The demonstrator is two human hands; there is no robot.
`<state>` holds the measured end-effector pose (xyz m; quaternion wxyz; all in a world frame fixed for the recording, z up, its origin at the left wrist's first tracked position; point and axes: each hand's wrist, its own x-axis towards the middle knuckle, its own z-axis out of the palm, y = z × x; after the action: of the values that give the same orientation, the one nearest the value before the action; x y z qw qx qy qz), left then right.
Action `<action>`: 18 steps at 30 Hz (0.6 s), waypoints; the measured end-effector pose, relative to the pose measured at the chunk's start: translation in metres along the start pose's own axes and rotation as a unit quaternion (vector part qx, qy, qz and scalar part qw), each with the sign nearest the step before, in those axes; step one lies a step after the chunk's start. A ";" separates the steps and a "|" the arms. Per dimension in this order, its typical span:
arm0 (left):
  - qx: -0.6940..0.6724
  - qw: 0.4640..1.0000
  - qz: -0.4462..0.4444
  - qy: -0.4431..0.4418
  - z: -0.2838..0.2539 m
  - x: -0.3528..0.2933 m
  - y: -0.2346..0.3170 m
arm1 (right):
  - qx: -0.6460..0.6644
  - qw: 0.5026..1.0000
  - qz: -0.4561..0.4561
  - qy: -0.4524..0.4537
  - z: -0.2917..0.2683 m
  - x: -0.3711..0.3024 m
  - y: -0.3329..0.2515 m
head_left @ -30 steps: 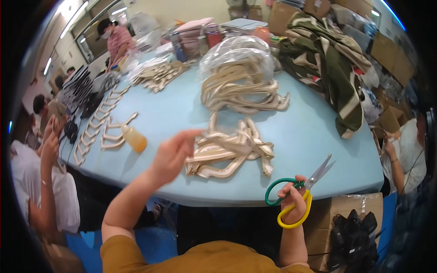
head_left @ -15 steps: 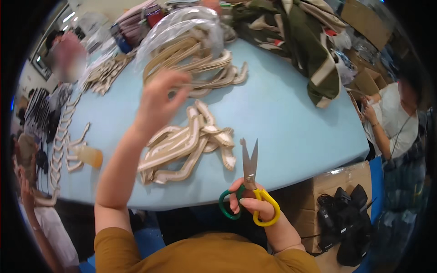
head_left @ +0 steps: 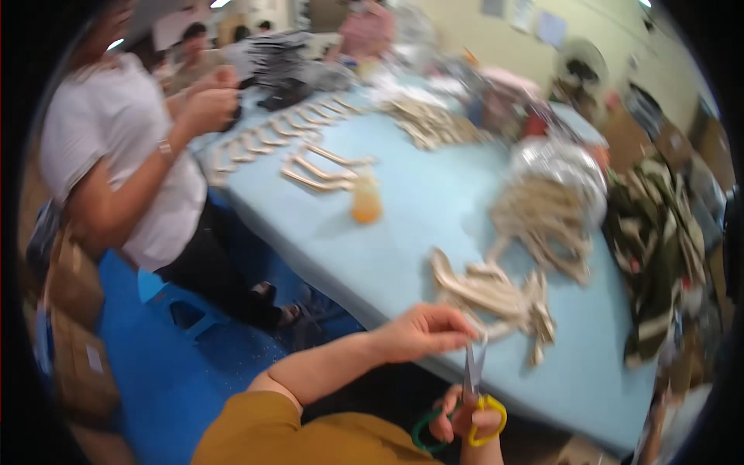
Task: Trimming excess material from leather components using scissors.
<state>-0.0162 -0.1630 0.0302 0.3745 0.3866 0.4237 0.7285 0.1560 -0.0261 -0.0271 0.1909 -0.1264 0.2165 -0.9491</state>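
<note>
My right hand (head_left: 463, 418) holds a pair of scissors (head_left: 470, 391) by green and yellow handles, blades pointing up. My left hand (head_left: 422, 331) is pinched at the blade tips, at the near edge of the light blue table (head_left: 403, 232); whether it holds a strap end is too blurred to tell. Just beyond my hands lies a loose heap of beige webbing straps (head_left: 496, 298).
A person in a white shirt (head_left: 128, 155) stands at the table's left side. A small orange bottle (head_left: 366, 200), rows of beige strap pieces (head_left: 310, 147), a clear bag of straps (head_left: 554, 201) and a green striped cloth (head_left: 659, 240) lie on the table. Brown boxes (head_left: 74, 325) stand on the blue floor.
The view has swung left. My left hand has come back from the far strap bag to the scissor tips; the scissors stay upright in my right hand.
</note>
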 end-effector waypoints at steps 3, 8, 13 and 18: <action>-0.066 0.998 -0.008 -0.005 -0.009 -0.025 0.003 | 0.021 0.998 0.036 -0.048 0.007 0.014 0.009; -0.023 0.998 0.035 -0.047 -0.035 -0.047 0.018 | 0.071 0.985 0.109 -0.113 0.006 0.036 0.016; -0.033 0.993 0.094 -0.060 -0.043 -0.047 0.019 | 0.113 0.974 0.133 -0.144 -0.001 0.047 0.018; -0.038 0.996 0.082 -0.011 -0.041 -0.060 0.018 | 0.113 0.978 0.123 -0.129 0.005 0.052 0.024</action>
<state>-0.0311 -0.2353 0.0181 0.3327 0.4132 0.3586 0.7681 0.1187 -0.0699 -0.0253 0.3453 -0.1973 0.0949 -0.9126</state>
